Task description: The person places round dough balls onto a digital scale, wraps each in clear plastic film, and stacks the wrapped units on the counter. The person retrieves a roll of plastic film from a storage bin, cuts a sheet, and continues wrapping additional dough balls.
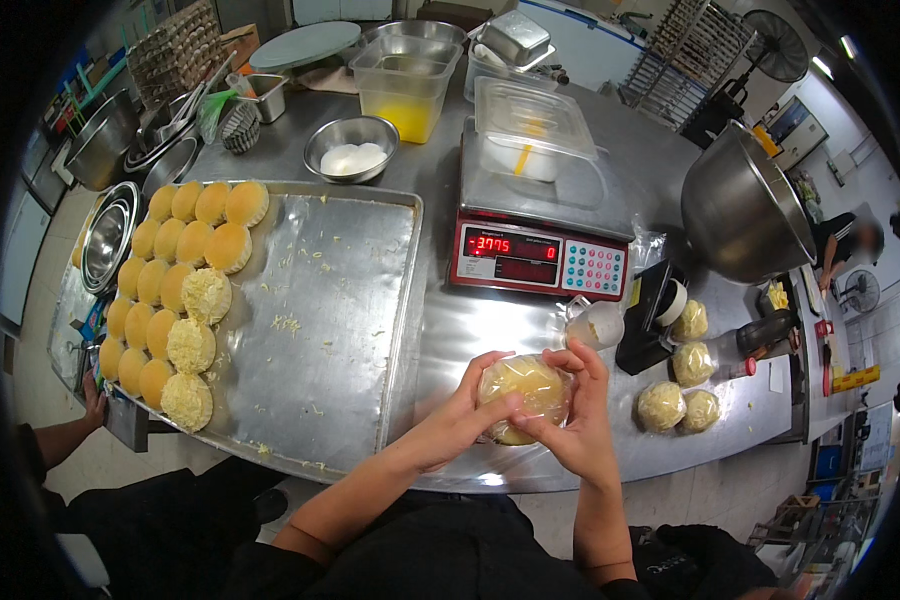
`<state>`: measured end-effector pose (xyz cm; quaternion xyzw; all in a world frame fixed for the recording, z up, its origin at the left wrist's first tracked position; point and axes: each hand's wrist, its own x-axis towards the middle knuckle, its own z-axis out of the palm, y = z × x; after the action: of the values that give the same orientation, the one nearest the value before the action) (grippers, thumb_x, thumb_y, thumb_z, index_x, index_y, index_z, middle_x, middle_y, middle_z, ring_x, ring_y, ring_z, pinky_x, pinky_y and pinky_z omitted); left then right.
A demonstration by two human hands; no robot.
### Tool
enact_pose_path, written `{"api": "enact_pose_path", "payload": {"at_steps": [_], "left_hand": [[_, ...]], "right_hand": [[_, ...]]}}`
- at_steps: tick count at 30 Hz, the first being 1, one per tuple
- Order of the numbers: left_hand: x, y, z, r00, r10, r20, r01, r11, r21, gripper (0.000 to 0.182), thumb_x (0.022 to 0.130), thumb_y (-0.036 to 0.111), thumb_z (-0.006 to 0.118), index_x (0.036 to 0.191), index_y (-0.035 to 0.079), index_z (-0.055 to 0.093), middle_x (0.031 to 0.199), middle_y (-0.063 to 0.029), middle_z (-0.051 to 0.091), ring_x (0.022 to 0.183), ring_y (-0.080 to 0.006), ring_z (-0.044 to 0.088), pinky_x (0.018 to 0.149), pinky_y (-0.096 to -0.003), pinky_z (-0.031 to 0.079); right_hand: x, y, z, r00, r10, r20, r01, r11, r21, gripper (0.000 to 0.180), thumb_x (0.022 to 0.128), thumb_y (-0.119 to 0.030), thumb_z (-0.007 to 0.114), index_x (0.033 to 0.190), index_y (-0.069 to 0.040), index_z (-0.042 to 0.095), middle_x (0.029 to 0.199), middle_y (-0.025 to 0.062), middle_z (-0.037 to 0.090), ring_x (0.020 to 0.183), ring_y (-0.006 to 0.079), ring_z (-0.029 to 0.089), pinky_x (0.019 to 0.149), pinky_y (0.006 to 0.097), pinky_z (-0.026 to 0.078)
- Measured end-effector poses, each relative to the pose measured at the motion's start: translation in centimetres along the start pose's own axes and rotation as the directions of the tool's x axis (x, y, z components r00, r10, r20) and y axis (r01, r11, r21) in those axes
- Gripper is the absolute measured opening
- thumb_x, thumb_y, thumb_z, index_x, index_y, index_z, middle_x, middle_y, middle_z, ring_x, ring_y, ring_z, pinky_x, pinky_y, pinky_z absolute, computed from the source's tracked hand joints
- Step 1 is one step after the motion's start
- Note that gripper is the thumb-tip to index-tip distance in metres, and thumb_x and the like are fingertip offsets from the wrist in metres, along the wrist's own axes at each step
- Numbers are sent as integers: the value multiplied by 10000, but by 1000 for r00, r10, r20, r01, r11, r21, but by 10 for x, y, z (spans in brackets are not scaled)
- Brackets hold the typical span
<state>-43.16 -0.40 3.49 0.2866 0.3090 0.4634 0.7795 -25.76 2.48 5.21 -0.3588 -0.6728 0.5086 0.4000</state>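
Between both palms I hold a round bun in clear plastic wrap [521,386], just above the steel table. My left hand [476,405] grips its left side, with the thumb pressed on the front of the wrap. On the other side my right hand [577,405] curls its fingers around the bun, its thumb close to the left one. To the left lies a metal sheet tray [330,300] with rows of plain golden buns [195,244] and three buns topped with shredded cheese [191,345]. Several wrapped cheese-topped buns [661,406] sit on the table to the right.
A digital scale [540,255] with a lidded plastic container [532,135] stands ahead. Near my right hand are a clear plastic cup [596,324] and a black tape dispenser [649,322]. A mixing bowl [746,202] stands right. Another person's hand [94,401] is at the tray's left.
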Motion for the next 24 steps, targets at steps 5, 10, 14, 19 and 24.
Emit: {"api": "enact_pose_path", "payload": {"at_steps": [5, 10, 14, 19, 24], "left_hand": [[-2, -4, -2, 980, 182, 79, -198, 924, 328, 766, 854, 218, 682, 1406, 67, 174, 1293, -154, 392, 1204, -198, 424, 982, -322, 385], [-1, -8, -3, 995, 82, 54, -93, 958, 271, 827, 805, 160, 729, 1410, 75, 171, 1306, -129, 378, 1213, -197, 414, 982, -318, 383], [0, -12, -1, 994, 109, 2, -103, 931, 351, 834, 793, 130, 737, 1411, 82, 180, 1310, -120, 375, 1213, -174, 411, 983, -303, 382], [5, -22, 20, 871, 487, -62, -206, 477, 854, 828, 752, 142, 752, 1402, 80, 244, 1332, -234, 372, 1277, -348, 364, 1018, -415, 362], [2, -37, 41, 795, 428, 430, -517, 108, 849, 832, 732, 116, 761, 1394, 99, 257, 1392, -232, 327, 1323, -401, 312, 1061, -460, 303]], "right_hand": [[4, 3, 13, 984, -3, -176, 20, 995, 93, 710, 754, -74, 742, 1305, -73, 294, 1111, 104, 458, 1042, 181, 474, 912, 308, 418], [7, 7, 18, 952, 76, -297, -41, 991, 124, 474, 817, -98, 687, 1193, -57, 402, 991, 62, 495, 960, 130, 477, 843, 268, 414], [7, 11, 18, 885, 100, -454, -49, 991, 123, 331, 890, -186, 622, 1128, -26, 456, 1038, 81, 507, 949, 131, 479, 833, 275, 413], [-23, 11, 18, 915, 200, -351, -140, 972, 188, 510, 916, -223, 588, 1311, 14, 369, 1168, 116, 485, 1072, 172, 485, 920, 310, 408], [-45, 26, -8, 774, 593, -222, -261, 619, 741, 603, 875, -180, 635, 1376, -99, 309, 1256, 124, 486, 1099, 194, 544, 781, 279, 518]]}}
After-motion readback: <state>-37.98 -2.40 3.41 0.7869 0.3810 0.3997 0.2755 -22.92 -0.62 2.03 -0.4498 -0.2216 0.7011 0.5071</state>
